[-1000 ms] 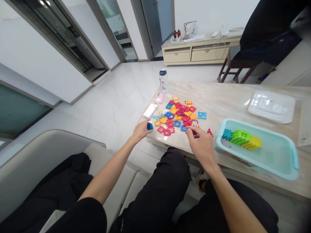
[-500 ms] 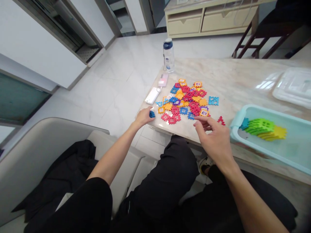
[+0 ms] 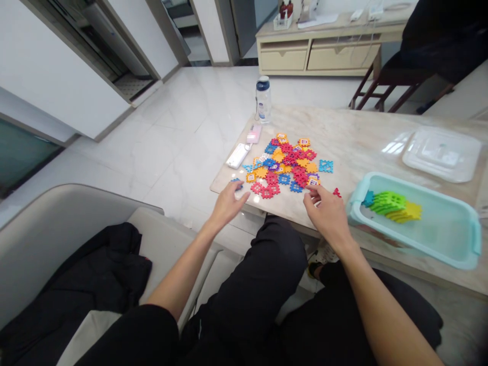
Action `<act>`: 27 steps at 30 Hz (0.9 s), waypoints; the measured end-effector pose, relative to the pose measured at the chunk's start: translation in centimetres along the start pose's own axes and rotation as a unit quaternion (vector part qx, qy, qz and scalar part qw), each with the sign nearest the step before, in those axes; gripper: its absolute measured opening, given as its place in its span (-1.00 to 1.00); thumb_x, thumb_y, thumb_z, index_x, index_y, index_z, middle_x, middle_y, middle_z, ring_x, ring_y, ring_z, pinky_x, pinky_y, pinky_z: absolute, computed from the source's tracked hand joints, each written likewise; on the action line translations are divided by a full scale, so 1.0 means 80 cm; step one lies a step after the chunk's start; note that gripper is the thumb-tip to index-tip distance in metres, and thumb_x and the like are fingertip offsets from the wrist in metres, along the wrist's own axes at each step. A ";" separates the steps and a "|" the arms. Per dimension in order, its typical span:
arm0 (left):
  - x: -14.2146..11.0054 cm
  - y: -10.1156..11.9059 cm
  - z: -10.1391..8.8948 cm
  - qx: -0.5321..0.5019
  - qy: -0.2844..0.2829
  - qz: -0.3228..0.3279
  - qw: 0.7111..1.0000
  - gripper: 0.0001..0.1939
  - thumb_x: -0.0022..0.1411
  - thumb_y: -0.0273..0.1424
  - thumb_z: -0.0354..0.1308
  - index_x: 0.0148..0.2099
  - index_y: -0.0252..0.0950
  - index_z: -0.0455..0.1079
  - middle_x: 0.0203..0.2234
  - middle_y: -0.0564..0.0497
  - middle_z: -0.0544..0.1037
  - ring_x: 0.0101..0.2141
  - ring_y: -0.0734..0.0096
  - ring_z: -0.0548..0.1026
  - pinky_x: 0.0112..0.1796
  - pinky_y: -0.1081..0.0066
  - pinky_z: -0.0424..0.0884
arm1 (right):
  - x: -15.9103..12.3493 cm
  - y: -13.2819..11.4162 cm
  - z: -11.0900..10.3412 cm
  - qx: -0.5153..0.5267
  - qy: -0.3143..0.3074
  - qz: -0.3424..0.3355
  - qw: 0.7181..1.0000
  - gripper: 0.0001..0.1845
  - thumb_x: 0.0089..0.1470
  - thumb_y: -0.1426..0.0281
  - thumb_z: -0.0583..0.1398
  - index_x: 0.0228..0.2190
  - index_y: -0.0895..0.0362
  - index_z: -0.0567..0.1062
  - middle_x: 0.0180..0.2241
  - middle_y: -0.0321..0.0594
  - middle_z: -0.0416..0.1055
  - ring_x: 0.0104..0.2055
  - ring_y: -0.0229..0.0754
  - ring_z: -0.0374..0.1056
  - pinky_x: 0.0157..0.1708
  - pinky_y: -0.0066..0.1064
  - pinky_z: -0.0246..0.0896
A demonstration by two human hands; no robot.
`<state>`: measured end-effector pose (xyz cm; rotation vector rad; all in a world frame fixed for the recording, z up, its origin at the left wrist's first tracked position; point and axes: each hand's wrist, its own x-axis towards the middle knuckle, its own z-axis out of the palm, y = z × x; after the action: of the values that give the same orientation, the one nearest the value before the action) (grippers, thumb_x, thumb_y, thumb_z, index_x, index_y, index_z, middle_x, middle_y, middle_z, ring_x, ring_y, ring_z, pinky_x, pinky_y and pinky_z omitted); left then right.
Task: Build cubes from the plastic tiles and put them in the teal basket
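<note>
- Since the last view, my left hand (image 3: 227,206) has opened and drawn back toward the table edge, leaving the small blue piece (image 3: 237,182) just beyond my fingertips.
- My left fingers are spread and closed on nothing. My right hand (image 3: 326,216) is also open, its fingers curled loosely and reaching toward the near side of the pile of plastic snap-together pieces (image 3: 282,165).
- A small red piece (image 3: 336,192) sits apart, just beside my right hand, near the pale blue plastic tub (image 3: 419,189). A careless sweep of my wrist could flick it away or knock the tub.
- The blue piece lies close to the table edge, so a hurried grab could push it onto the floor.
- Pieces overlap in the pile, so pulling one could drag its neighbours out of place.
- The marble table (image 3: 354,137) is smooth and glossy, so flat pieces could slide on it. It also holds a water bottle (image 3: 263,100) and a clear plastic lid (image 3: 442,155).
- Beyond it are white floor tiles (image 3: 171,127) and a cream sideboard (image 3: 316,58); a sofa (image 3: 57,229) is at my left.
</note>
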<state>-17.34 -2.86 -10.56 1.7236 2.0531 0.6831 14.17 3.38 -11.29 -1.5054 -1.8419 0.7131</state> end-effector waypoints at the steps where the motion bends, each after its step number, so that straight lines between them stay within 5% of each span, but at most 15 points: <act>1: -0.034 0.026 0.004 -0.046 0.000 0.020 0.999 -0.58 0.58 -0.19 0.17 0.36 -0.20 0.47 0.25 -0.20 0.64 0.23 0.08 0.63 0.29 0.07 0.55 | 0.001 0.008 0.005 -0.019 -0.008 0.001 1.000 -0.55 0.30 0.22 0.20 0.07 0.15 0.69 -0.22 -0.06 0.70 -0.25 0.02 0.59 -0.11 -0.16 0.44; 5: -0.160 0.117 0.030 -0.061 -0.014 0.123 0.990 -0.45 0.60 -0.16 0.15 0.54 -0.05 0.34 0.47 -0.18 0.47 0.44 0.00 0.45 0.46 -0.06 0.43 | -0.004 0.025 0.023 -0.049 -0.069 0.036 0.996 -0.52 0.30 0.30 0.17 0.14 0.21 0.63 -0.18 0.00 0.72 -0.16 0.06 0.63 -0.02 -0.14 0.47; 8: -0.204 0.141 0.042 -0.007 0.011 0.146 0.989 -0.25 0.52 -0.14 0.25 0.64 -0.01 0.20 0.58 -0.22 0.30 0.54 -0.16 0.31 0.49 -0.19 0.36 | -0.025 0.018 0.023 -0.029 -0.130 0.054 0.990 -0.56 0.27 0.33 0.21 0.10 0.21 0.63 -0.21 0.01 0.71 -0.16 0.04 0.65 -0.04 -0.17 0.50; 14: -0.193 0.114 0.036 0.001 0.060 0.165 0.985 -0.38 0.59 -0.18 0.15 0.58 -0.15 0.30 0.54 -0.31 0.35 0.52 -0.18 0.35 0.47 -0.20 0.36 | -0.075 -0.027 -0.014 -0.021 -0.124 0.022 0.992 -0.67 0.20 0.28 0.37 -0.03 0.13 0.68 -0.24 -0.09 0.73 -0.14 -0.03 0.67 -0.04 -0.24 0.53; 17: -0.194 0.101 0.027 0.031 0.090 0.206 0.974 -0.46 0.57 -0.33 0.14 0.52 -0.13 0.39 0.55 -0.26 0.35 0.55 -0.18 0.28 0.49 -0.24 0.30 | -0.076 -0.054 -0.048 -0.027 -0.088 -0.019 0.996 -0.69 0.31 0.29 0.29 0.00 0.16 0.68 -0.12 -0.03 0.74 -0.12 -0.09 0.66 -0.01 -0.27 0.52; 21: -0.210 0.078 0.012 0.070 0.106 0.250 0.960 -0.45 0.52 -0.43 0.14 0.48 -0.06 0.43 0.56 -0.18 0.35 0.57 -0.09 0.25 0.56 -0.24 0.14 | -0.059 -0.082 -0.078 -0.167 -0.085 -0.015 0.982 -0.64 0.44 0.34 0.18 0.12 0.21 0.64 -0.03 0.01 0.73 -0.03 -0.11 0.66 0.05 -0.33 0.48; 24: -0.216 0.052 0.000 0.072 0.115 0.216 0.967 -0.42 0.48 -0.40 0.21 0.48 -0.01 0.41 0.56 -0.16 0.35 0.55 -0.13 0.28 0.54 -0.27 0.17 | -0.047 -0.092 -0.067 -0.236 -0.111 0.010 0.965 -0.63 0.46 0.37 0.16 0.14 0.22 0.63 -0.02 0.06 0.73 0.03 -0.03 0.66 0.08 -0.29 0.46; 27: -0.213 0.024 -0.011 0.067 0.136 0.194 0.969 -0.40 0.45 -0.40 0.25 0.47 0.02 0.40 0.54 -0.15 0.38 0.54 -0.16 0.30 0.52 -0.30 0.21 | -0.032 -0.098 -0.024 -0.279 -0.146 0.029 0.949 -0.70 0.39 0.41 0.25 0.06 0.20 0.68 0.06 0.16 0.71 0.16 0.16 0.63 0.18 -0.14 0.44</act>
<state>-13.24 -19.45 -9.17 2.2524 1.9862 0.9639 11.06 -0.67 -4.52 -1.8892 -2.3709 0.4770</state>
